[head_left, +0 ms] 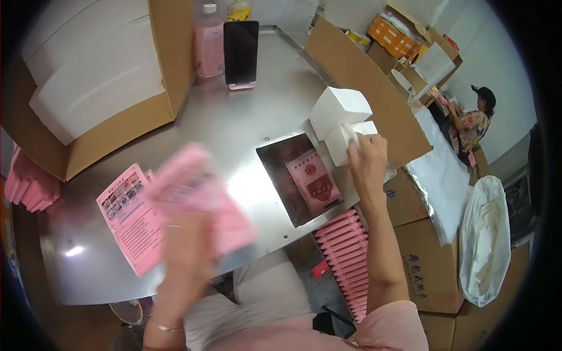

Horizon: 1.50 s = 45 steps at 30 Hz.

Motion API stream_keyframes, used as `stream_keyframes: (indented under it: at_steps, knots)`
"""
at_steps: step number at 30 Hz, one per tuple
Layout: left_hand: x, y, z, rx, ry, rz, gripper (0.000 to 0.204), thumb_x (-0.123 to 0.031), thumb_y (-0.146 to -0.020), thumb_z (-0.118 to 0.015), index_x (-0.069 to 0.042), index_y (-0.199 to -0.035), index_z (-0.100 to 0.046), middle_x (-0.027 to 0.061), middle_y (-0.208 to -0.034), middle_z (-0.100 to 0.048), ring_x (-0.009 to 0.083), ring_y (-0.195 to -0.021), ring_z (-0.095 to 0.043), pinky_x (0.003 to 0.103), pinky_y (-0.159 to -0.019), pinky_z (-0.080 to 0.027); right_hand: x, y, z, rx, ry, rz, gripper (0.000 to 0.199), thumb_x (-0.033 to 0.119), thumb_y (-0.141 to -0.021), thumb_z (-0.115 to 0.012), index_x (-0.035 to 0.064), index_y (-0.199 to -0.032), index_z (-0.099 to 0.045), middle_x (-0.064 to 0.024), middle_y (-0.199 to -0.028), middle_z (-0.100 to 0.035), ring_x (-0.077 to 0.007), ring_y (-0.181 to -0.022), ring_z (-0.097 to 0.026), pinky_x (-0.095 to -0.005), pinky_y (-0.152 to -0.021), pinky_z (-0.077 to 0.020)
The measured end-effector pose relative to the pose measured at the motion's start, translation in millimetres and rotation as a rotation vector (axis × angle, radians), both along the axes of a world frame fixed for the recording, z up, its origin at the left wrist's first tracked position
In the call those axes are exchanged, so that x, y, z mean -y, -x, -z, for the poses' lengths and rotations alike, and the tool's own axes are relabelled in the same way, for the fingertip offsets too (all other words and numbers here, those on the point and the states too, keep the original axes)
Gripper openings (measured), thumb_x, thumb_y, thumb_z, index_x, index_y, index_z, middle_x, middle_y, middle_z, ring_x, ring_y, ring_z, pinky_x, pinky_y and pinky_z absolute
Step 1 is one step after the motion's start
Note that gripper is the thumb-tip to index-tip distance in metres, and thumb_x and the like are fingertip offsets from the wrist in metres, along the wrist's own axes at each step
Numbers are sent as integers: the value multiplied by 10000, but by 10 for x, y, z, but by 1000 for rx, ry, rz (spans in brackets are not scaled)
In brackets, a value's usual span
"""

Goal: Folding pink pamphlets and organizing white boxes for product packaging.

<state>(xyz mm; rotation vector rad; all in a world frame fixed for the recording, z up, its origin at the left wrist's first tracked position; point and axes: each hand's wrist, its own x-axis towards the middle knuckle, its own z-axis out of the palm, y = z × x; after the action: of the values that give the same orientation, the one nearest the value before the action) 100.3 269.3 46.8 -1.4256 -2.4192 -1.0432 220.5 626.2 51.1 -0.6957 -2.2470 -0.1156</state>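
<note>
My left hand is smeared by motion, its fingers closed on a pink printed packet above the steel table. Beside it on the left lies a stack of pink printed sleeves with small pictures. At the table's right side, my right hand pinches the near white napkin stack. Another napkin stack stands just behind that one. Between my hands, a dark rectangular opening in the tabletop has a pink packet in it.
An open cardboard box of white napkins stands at the left. A phone and a bottle of pink liquid are at the back. Below the front edge are rows of pink packets. A cardboard panel borders the right; a person sits beyond.
</note>
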Motion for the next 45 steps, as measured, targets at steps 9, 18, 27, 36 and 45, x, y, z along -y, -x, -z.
stream_keyframes:
  at_steps: [9, 18, 27, 36, 45]
  knots:
    - [-266, -78, 177, 9, 249, 81, 726, -300, -696, -787, 10, -1306, -544, 274, -1476, -419, 477, -1338, -410, 564, -966, -385, 1705, -228, 271, 195, -66, -1028, 366, 141, -810, -686, 6, -1145, -627, -171, -1009, -631, -338, -1036, -633, -647, -1083, -350]
    - [-459, -227, 197, -167, 180, -113, 707, -411, -698, -778, -117, -1313, -593, 248, -1481, -429, 483, -1316, -406, 548, -931, -349, 1468, 129, 60, 67, 75, -809, 263, 30, -737, -647, -9, -996, -638, -153, -929, -625, -350, -826, -612, -478, -892, -473]
    - [-483, -249, 135, -214, 195, -213, 503, -425, -761, -747, -124, -1154, -655, 204, -1308, -539, 425, -1122, -487, 495, -860, -353, 188, -1, -69, 154, 37, 59, 186, 163, -901, -659, 22, -989, -742, -150, -914, -611, -323, -928, -572, -457, -827, -439]
    - [-547, -333, 180, -207, 266, -50, 532, -448, -784, -751, -68, -1139, -637, 114, -1129, -574, 287, -858, -530, 414, -686, -410, 18, -49, 67, -64, 57, -104, 209, 87, -888, -659, -3, -1062, -729, -157, -926, -605, -310, -921, -560, -407, -812, -468]
    - [-588, -331, 248, -151, 93, 3, 453, -362, -788, -766, -48, -1085, -631, 145, -1104, -569, 281, -850, -544, 415, -666, -405, -29, -130, 21, 2, 142, -95, 276, 30, -846, -650, 23, -1115, -714, -168, -995, -625, -334, -971, -563, -430, -853, -473]
